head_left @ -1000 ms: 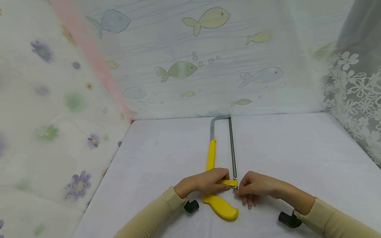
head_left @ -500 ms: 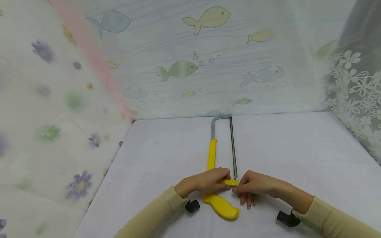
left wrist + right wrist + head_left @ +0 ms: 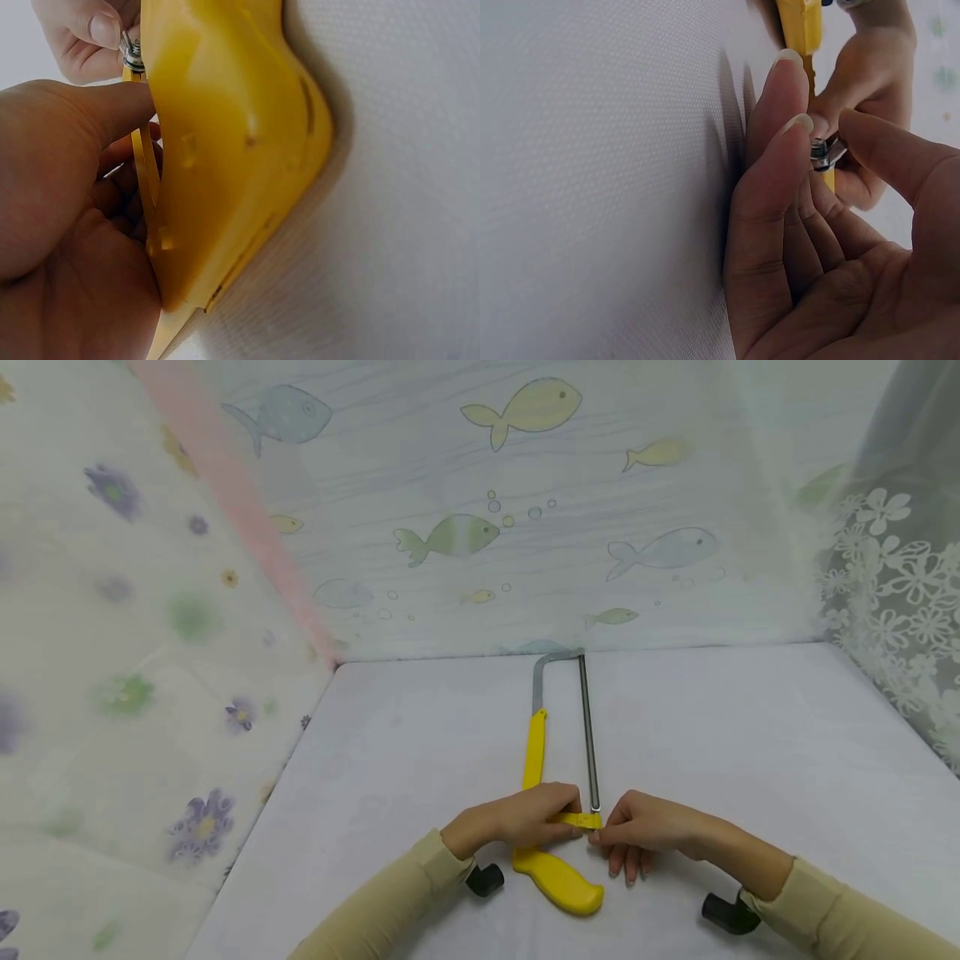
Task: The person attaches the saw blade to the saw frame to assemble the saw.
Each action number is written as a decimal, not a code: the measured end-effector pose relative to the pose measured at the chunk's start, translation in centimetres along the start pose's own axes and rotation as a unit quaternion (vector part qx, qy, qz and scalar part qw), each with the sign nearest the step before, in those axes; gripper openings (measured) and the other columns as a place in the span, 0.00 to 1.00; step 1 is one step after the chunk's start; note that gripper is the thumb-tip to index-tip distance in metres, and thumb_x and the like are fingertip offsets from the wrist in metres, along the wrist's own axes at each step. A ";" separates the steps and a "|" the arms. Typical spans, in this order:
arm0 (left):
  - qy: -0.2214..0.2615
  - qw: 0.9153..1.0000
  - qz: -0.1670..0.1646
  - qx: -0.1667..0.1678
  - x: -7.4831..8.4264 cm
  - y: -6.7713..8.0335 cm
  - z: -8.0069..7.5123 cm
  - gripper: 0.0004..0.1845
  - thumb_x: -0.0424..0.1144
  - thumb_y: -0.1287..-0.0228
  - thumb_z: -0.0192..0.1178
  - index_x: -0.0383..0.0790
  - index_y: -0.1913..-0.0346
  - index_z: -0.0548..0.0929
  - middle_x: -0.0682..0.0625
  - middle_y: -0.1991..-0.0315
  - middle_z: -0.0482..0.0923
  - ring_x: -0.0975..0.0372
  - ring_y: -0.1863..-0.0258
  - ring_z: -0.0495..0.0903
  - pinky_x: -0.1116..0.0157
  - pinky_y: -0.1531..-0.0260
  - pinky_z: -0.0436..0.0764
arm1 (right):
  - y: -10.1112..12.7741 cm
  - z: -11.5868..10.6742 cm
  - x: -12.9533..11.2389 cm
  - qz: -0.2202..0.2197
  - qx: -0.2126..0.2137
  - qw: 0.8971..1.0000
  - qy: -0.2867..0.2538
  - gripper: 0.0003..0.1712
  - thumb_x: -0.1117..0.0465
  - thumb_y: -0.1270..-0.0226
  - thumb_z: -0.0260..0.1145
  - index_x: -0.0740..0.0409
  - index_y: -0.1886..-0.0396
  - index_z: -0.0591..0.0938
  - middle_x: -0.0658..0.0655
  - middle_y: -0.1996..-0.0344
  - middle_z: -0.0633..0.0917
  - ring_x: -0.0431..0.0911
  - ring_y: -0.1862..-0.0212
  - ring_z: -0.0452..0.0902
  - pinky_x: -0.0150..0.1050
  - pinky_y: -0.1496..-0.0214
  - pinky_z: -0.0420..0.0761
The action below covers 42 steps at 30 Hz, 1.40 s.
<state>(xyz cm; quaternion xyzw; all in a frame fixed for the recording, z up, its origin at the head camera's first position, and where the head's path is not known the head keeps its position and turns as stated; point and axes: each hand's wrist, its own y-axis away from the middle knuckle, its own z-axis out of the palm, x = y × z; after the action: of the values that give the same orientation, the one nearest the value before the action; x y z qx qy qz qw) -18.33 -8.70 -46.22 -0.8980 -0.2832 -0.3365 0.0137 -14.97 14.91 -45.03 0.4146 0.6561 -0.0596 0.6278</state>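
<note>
A hacksaw (image 3: pixel 533 747) with a yellow handle (image 3: pixel 562 885) and a grey front bow lies flat on the white table, its handle toward me. The thin dark blade (image 3: pixel 589 735) runs along its right side. My left hand (image 3: pixel 528 814) lies across the frame above the handle, thumb and fingers gripping the short yellow crosspiece (image 3: pixel 581 820) at the blade's near end. On the threaded bolt beyond that crosspiece sits a small metal wing nut (image 3: pixel 821 154). My right hand (image 3: pixel 648 822) pinches the wing nut between thumb and index finger, its other fingers resting low near the cloth.
White cloth covers the table (image 3: pixel 420 718). A fabric wall with printed fish (image 3: pixel 457 535) rises right behind the saw's far end. Flowered fabric (image 3: pixel 187 710) bounds the left, lace (image 3: pixel 907 602) the right. Black wrist-camera mounts (image 3: pixel 729 913) stick out under both sleeves.
The right thumb and fingers shift slightly at the wing nut, covering more of it than a second ago. The left hand keeps its grip; the hacksaw stays in place.
</note>
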 end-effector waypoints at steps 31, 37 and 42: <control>-0.015 1.000 0.004 0.005 -0.3 -0.1 0.3 0.06 0.40 0.25 0.61 0.44 0.57 0.75 0.56 0.67 0.71 0.69 0.66 0.68 0.76 0.64 0.68 | 0.4 -0.5 0.7 -0.032 0.000 0.999 -0.009 0.10 0.63 0.31 0.68 0.67 0.68 0.86 0.53 0.80 0.82 0.42 0.79 0.78 0.31 0.76 0.76; -0.008 1.000 0.000 0.002 -0.1 -0.1 0.1 0.06 0.40 0.24 0.61 0.44 0.56 0.75 0.57 0.65 0.73 0.69 0.64 0.70 0.76 0.61 0.71 | 0.1 -0.3 0.4 -0.024 -0.002 1.000 -0.001 0.16 0.57 0.30 0.69 0.67 0.71 0.87 0.56 0.79 0.86 0.40 0.81 0.78 0.31 0.78 0.75; -0.004 1.000 -0.001 0.002 0.1 0.0 0.0 0.06 0.40 0.24 0.61 0.44 0.56 0.75 0.57 0.65 0.73 0.69 0.64 0.70 0.76 0.61 0.71 | 0.0 -0.2 0.2 -0.021 -0.001 1.000 0.004 0.20 0.53 0.29 0.69 0.66 0.73 0.87 0.57 0.79 0.87 0.40 0.81 0.79 0.30 0.79 0.75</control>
<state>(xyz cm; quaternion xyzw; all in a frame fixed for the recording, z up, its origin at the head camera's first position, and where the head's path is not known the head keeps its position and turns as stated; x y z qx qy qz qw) -18.26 -8.69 -46.20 -0.8989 -0.2852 -0.3324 0.0141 -15.11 15.13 -45.16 0.4003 0.6670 -0.0706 0.6245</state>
